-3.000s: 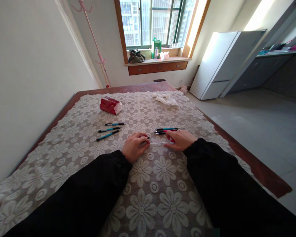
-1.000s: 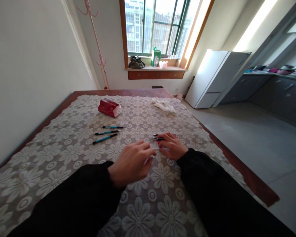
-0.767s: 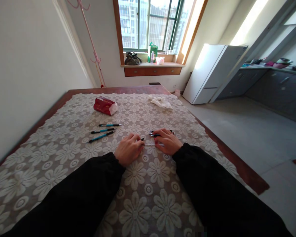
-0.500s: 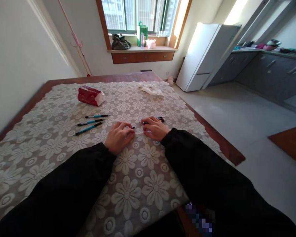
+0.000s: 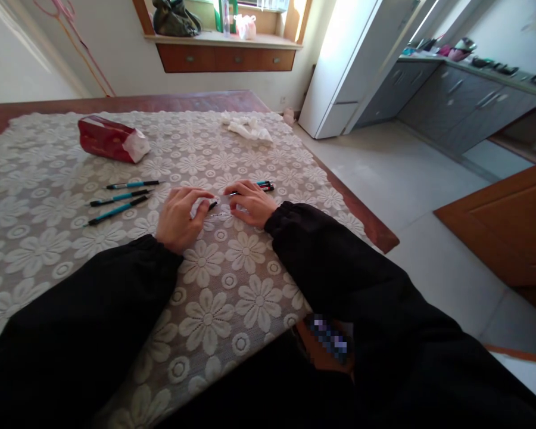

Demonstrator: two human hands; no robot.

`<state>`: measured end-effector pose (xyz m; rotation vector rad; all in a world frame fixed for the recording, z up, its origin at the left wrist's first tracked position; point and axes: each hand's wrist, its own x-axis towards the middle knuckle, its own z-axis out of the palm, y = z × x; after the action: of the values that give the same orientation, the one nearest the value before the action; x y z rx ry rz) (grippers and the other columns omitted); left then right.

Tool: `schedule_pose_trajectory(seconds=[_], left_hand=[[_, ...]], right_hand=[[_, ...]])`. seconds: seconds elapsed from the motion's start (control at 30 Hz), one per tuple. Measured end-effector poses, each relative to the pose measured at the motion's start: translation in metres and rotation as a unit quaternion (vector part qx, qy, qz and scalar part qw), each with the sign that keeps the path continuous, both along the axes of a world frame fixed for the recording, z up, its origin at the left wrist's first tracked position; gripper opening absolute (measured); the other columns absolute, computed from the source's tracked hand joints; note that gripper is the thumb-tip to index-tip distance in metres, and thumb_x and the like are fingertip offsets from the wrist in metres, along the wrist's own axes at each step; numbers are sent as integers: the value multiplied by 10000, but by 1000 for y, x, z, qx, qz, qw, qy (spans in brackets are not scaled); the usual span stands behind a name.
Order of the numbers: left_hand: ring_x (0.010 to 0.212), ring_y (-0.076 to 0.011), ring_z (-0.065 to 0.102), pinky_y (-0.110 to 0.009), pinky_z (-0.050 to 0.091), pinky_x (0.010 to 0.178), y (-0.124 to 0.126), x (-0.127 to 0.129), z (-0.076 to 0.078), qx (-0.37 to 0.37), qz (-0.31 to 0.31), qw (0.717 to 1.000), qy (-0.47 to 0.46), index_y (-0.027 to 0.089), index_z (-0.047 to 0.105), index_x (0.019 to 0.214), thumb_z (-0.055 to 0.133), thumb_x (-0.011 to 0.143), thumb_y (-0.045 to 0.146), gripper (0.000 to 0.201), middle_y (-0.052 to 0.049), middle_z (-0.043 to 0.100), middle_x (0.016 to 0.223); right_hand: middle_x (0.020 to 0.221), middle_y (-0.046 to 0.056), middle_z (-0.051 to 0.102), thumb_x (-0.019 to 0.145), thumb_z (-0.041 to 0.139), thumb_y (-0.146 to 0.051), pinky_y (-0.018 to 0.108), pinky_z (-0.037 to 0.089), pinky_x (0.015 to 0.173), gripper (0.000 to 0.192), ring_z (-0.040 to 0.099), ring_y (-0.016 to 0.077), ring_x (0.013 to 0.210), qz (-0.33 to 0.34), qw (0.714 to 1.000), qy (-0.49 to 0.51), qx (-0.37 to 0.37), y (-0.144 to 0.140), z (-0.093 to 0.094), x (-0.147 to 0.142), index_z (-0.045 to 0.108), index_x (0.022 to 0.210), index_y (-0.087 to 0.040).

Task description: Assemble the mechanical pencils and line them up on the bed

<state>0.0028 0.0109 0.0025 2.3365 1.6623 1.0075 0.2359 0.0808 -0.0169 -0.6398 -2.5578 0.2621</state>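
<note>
My left hand (image 5: pixel 182 219) rests on the lace tablecloth (image 5: pixel 208 319), fingers curved and thumb apart from the index finger. A small black piece (image 5: pixel 212 206) lies by its thumb tip. Close by is a thin, pale, clear-looking piece (image 5: pixel 218 214), too small to name. Across a narrow gap, my right hand (image 5: pixel 252 204) is bent over the cloth with its thumb and index finger apart. Several pens (image 5: pixel 266 186) stick out behind its fingers, partly hidden. Left of my left hand lie three blue-and-black pens (image 5: pixel 118 210), side by side and slanted.
A red tissue pack (image 5: pixel 109 138) stands at the back left of the table. Crumpled white tissue or plastic (image 5: pixel 249 128) lies at the back right. Beyond are a windowsill with drawers (image 5: pixel 232 58), a white refrigerator (image 5: pixel 339 71) and grey kitchen cabinets (image 5: pixel 455 98).
The camera has tilted down and turned right, so the table sits higher and further left. My left thumb and index finger have spread wider apart. The pens keep their places.
</note>
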Motion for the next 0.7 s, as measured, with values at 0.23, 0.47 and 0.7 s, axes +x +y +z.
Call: schedule_pose_trajectory(seconds=[0.23,0.47,0.7], left_hand=[[1047,-179,562,-381,444,1014,9,-10,-3,-83,50,994,-43,136,651,1191,388,951,58,365,-12,665,1139],[1075,-282,605,-441,484,990,3,-7,-3,-74,46,994,60,201,712,1064,675,916,365,223,-79,686,1095],[1094,-274,618,-435,496,981,0,-7,0,-81,34,994,71,222,699,1027,598,961,276,131,-63,712,1089]], right_hand=[[1357,90,614,931,601,-207,481,363,1121,61,456,276,1298,-25,999,37,-21,8,5,12,657,907,-212],[1313,83,648,911,613,-205,511,381,1087,79,491,293,1274,-47,998,51,-15,11,5,19,689,901,-225],[1296,86,672,876,642,-180,542,386,1092,88,508,304,1275,-63,997,43,9,12,0,17,711,898,-231]])
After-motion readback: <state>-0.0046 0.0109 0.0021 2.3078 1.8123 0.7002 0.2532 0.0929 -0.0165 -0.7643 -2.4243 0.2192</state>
